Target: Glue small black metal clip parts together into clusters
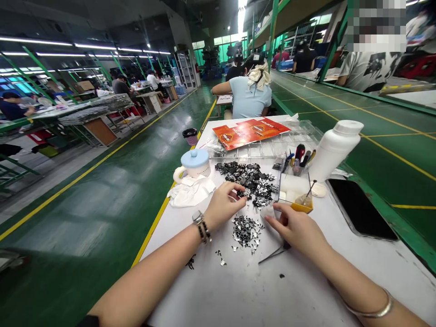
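My left hand (223,205), with a watch on the wrist, rests on the white table (245,290), its fingers curled at the near edge of a big heap of small dark metal parts (250,179). My right hand (296,227) lies to the right, fingers pinched near a small pale thing by a smaller pile of shiny parts (245,230). What each hand holds is too small to make out. A thin dark tool (272,254) lies under my right hand.
A lidded blue-white mug (195,165) stands on a white cloth (190,190) at the left. A white bottle (334,150), a tray of tools (296,177), a phone (359,209) and orange cards (250,131) lie beyond. Other people work at benches ahead.
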`<state>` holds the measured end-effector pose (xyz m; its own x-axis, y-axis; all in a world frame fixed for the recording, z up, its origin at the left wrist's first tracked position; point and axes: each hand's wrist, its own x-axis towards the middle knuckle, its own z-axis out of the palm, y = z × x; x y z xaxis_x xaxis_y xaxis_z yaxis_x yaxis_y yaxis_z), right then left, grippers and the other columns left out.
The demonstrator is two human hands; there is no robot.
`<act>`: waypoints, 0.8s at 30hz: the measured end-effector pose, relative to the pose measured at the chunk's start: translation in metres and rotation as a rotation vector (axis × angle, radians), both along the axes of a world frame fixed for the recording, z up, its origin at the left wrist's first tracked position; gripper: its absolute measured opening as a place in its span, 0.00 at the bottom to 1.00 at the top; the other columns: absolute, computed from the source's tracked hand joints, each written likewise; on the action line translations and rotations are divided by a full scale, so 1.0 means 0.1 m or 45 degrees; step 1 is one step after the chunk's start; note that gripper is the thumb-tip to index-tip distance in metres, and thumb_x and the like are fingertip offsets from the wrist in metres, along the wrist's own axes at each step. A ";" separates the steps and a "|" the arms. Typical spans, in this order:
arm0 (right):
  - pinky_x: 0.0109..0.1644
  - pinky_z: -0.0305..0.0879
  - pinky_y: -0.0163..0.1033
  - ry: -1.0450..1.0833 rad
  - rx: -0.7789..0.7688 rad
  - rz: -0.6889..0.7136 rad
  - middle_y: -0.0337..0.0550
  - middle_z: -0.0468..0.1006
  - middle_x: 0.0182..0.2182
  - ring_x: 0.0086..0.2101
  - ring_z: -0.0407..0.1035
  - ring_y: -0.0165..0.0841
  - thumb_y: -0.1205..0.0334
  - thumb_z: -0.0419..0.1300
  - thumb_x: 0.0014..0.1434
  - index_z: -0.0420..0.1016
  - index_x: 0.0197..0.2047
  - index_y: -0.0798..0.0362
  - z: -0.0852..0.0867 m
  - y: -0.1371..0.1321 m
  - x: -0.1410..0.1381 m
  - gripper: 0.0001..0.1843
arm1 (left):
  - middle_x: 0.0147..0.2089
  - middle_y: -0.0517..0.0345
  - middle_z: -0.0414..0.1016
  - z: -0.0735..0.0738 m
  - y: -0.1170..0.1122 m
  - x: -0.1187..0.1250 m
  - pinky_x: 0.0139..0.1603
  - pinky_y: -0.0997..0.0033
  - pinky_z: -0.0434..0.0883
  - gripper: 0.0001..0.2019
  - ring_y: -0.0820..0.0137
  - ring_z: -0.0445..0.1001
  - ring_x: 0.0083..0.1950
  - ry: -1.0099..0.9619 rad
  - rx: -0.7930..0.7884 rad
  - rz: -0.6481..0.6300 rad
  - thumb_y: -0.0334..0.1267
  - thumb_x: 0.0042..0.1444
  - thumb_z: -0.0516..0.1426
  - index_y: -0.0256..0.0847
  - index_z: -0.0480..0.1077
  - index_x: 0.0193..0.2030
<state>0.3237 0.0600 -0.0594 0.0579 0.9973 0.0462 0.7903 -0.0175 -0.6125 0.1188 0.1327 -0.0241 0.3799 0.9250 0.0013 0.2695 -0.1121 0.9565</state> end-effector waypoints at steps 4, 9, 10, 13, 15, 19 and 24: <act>0.24 0.51 0.36 0.146 0.027 -0.011 0.37 0.70 0.18 0.20 0.64 0.34 0.44 0.56 0.55 0.72 0.39 0.50 -0.01 0.01 -0.04 0.18 | 0.39 0.50 0.74 0.08 -0.35 -0.13 0.41 0.65 0.73 0.13 0.68 0.75 0.38 -0.259 -0.323 -0.139 0.39 0.51 0.54 0.37 0.67 0.43; 0.26 0.55 0.36 0.464 0.098 -0.047 0.33 0.62 0.18 0.21 0.58 0.29 0.46 0.60 0.53 0.68 0.31 0.51 0.09 -0.06 -0.06 0.16 | 0.46 0.51 0.75 0.06 -0.63 -0.13 0.40 0.76 0.71 0.13 0.75 0.74 0.39 -0.432 -0.517 -0.163 0.35 0.48 0.62 0.38 0.68 0.40; 0.26 0.56 0.35 0.542 0.108 -0.068 0.34 0.61 0.19 0.21 0.57 0.28 0.47 0.61 0.53 0.66 0.28 0.51 0.11 -0.08 -0.05 0.17 | 0.46 0.52 0.75 0.06 -0.67 -0.13 0.41 0.77 0.71 0.12 0.75 0.74 0.40 -0.450 -0.553 -0.164 0.34 0.47 0.64 0.38 0.68 0.39; 0.28 0.61 0.35 0.793 0.098 -0.117 0.39 0.69 0.26 0.26 0.64 0.30 0.46 0.62 0.52 0.65 0.29 0.52 0.15 -0.16 -0.03 0.18 | 0.49 0.51 0.74 0.04 -0.76 -0.14 0.47 0.72 0.72 0.12 0.74 0.74 0.42 -0.443 -0.584 -0.178 0.32 0.46 0.66 0.37 0.69 0.35; 0.31 0.67 0.37 0.968 0.051 -0.114 0.44 0.74 0.36 0.32 0.70 0.35 0.45 0.60 0.53 0.68 0.38 0.51 0.16 -0.21 -0.02 0.18 | 0.53 0.50 0.72 0.03 -0.81 -0.14 0.49 0.69 0.72 0.12 0.73 0.75 0.42 -0.360 -0.489 -0.193 0.32 0.45 0.67 0.37 0.70 0.35; 0.35 0.72 0.40 1.427 -0.159 -0.154 0.47 0.76 0.43 0.34 0.73 0.36 0.49 0.61 0.54 0.70 0.41 0.51 0.22 -0.29 -0.03 0.17 | 0.55 0.49 0.69 0.04 -0.89 -0.15 0.47 0.70 0.73 0.11 0.66 0.73 0.51 -0.117 -0.216 -0.211 0.31 0.47 0.64 0.39 0.75 0.39; 0.21 0.61 0.31 1.464 0.043 -0.237 0.37 0.64 0.20 0.20 0.60 0.26 0.46 0.61 0.56 0.68 0.29 0.53 0.30 -0.31 -0.03 0.18 | 0.47 0.51 0.74 0.03 -0.94 -0.14 0.43 0.73 0.75 0.14 0.69 0.75 0.45 -0.070 -0.165 -0.134 0.32 0.49 0.62 0.40 0.73 0.44</act>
<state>0.3206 0.0289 -0.0292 0.2282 0.9683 -0.1019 -0.2446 -0.0443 -0.9686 0.1053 0.0384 -0.0213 0.4775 0.8738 -0.0919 0.2100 -0.0120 0.9776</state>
